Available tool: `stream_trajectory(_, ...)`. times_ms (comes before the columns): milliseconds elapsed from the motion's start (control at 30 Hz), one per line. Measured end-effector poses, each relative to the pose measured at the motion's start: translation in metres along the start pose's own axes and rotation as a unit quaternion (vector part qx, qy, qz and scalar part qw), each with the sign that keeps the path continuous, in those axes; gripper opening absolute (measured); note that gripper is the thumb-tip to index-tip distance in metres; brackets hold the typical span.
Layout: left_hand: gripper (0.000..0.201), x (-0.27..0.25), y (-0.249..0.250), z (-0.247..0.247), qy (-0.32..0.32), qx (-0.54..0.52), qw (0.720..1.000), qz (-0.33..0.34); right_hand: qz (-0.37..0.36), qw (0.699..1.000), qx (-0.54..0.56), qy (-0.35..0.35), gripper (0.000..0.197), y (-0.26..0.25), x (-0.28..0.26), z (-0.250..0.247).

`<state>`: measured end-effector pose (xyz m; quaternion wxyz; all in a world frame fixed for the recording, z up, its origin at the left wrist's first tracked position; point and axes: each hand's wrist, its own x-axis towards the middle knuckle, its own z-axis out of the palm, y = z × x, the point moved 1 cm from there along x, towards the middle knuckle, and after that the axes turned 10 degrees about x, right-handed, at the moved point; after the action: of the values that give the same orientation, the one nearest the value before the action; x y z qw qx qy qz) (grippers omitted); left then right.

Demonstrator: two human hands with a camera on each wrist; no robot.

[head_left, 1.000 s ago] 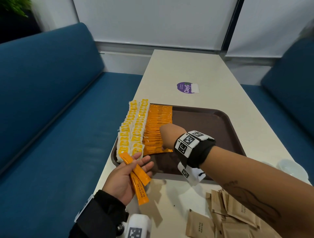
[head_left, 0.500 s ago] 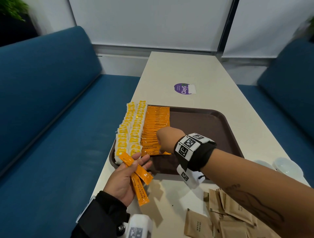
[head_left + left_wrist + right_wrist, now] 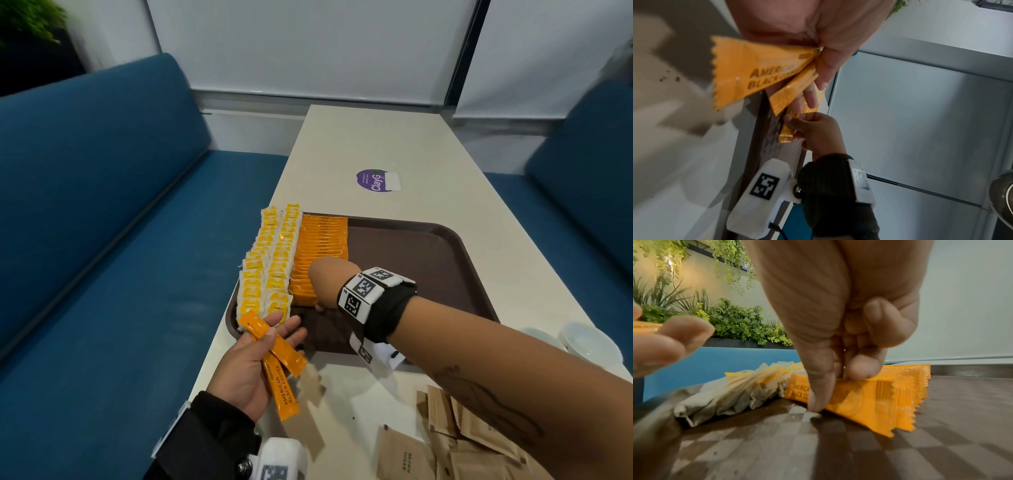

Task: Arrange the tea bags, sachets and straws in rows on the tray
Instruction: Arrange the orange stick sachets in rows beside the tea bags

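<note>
A brown tray (image 3: 428, 253) carries two rows of yellow-tagged tea bags (image 3: 270, 267) along its left side, with a row of orange coffee sachets (image 3: 322, 240) beside them. My right hand (image 3: 325, 284) reaches down at the near end of that orange row. In the right wrist view its thumb and curled fingers (image 3: 861, 369) pinch the front sachet (image 3: 869, 395), which stands on the tray floor (image 3: 818, 451). My left hand (image 3: 253, 359) hovers palm up at the tray's near left corner. It holds two orange sachets (image 3: 281, 356) under the thumb (image 3: 824, 65).
Brown sugar sachets (image 3: 462, 442) lie heaped on the white table (image 3: 376, 144) near its front right. White dishes (image 3: 589, 342) sit at the right edge and a purple sticker (image 3: 376, 180) lies beyond the tray. Blue benches (image 3: 102, 240) flank the table.
My right hand has settled over the front end of the orange row, covering the nearest sachet. The left hand stays put with its two sachets.
</note>
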<state>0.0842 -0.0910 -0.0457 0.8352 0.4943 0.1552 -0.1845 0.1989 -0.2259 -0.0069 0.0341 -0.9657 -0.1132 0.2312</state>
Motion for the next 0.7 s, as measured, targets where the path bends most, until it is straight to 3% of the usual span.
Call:
stream_trajectory(467,0.026,0.003,0.0,0.005,0.005,-0.031,0.999,-0.04,0.004,1.0,0.014,0.013,0.04,0.002,-0.001,0.001)
stream_trajectory(700,0.034,0.002,0.002,0.006,-0.005,-0.045,0.998,-0.044,-0.016,0.99,0.132,0.054,0.03,0.005,-0.03,-0.012)
